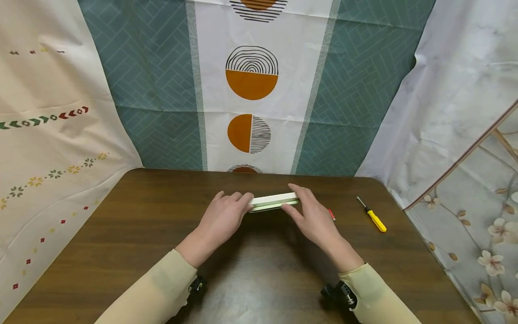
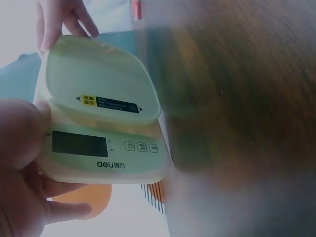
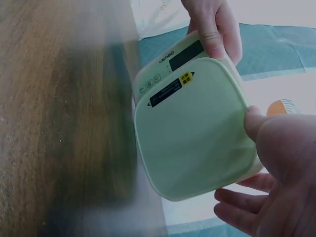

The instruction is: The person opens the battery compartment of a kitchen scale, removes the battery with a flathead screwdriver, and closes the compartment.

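Observation:
A pale green kitchen scale (image 1: 275, 201), marked deli, is held between both hands above the table and seen nearly edge-on in the head view. In the left wrist view, its weighing platform (image 2: 98, 74), dark blank display (image 2: 79, 143) and buttons show. My left hand (image 1: 224, 216) grips the display end, thumb on the front and fingers behind. At the other end, my right hand (image 1: 315, 220) holds the scale with its thumb on the platform side and fingers behind; in the right wrist view, this hand (image 3: 291, 163) has its fingers partly spread. The scale's back is hidden.
A yellow-handled screwdriver (image 1: 375, 219) lies on the brown table (image 1: 154, 234) to the right. A small red cylinder (image 1: 332, 214) lies partly behind my right hand. Patterned cloth (image 1: 348, 112) hangs behind the table and along both sides.

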Motion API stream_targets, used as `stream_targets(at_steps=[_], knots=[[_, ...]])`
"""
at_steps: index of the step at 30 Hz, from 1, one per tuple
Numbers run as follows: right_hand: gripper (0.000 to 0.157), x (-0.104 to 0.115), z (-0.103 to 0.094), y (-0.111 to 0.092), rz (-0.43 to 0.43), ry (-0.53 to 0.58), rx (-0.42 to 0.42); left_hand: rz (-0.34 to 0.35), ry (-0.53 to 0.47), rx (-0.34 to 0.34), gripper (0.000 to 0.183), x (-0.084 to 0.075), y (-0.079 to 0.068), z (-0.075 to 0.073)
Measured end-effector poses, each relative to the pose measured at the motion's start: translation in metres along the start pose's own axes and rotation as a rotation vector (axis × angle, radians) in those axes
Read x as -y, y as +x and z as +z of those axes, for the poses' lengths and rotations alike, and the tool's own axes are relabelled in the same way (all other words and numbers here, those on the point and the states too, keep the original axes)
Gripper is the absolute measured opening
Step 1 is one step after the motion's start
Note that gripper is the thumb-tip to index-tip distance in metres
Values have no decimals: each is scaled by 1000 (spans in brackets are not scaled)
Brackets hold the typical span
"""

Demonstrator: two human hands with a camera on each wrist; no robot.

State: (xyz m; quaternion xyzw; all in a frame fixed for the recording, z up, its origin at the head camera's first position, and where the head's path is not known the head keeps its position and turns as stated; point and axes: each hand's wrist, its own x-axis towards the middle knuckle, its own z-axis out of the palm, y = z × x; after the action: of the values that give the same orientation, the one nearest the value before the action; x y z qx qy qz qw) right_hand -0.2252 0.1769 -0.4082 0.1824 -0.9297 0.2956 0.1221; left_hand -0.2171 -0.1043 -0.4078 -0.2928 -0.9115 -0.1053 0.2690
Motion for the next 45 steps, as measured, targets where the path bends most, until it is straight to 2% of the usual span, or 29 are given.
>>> stream_targets(at_steps=[6, 11, 21, 28, 32, 39, 45], knots=[[83, 0, -2, 0, 41, 49, -30, -28, -14, -17, 18, 2, 2, -1], [89, 0, -4, 1, 87, 100, -31, -67, -46, -62, 20, 2, 6, -5], [93, -5, -5, 3, 142, 181, -7, -263, -210, 2, 17, 2, 14, -15], [99, -7, -1, 4, 201, 295, 62, -355, -333, -17, 16, 0, 15, -13], [97, -7, 3, 4, 223, 341, 96, -404, -399, -18, 18, 0, 15, -12], [90, -3, 13, 3, 214, 483, 187, -470, -516, -1, 20, 0, 14, -12], [80, -1, 17, 6, 196, 601, 186, -533, -639, 39, 25, -2, 12, -11]])
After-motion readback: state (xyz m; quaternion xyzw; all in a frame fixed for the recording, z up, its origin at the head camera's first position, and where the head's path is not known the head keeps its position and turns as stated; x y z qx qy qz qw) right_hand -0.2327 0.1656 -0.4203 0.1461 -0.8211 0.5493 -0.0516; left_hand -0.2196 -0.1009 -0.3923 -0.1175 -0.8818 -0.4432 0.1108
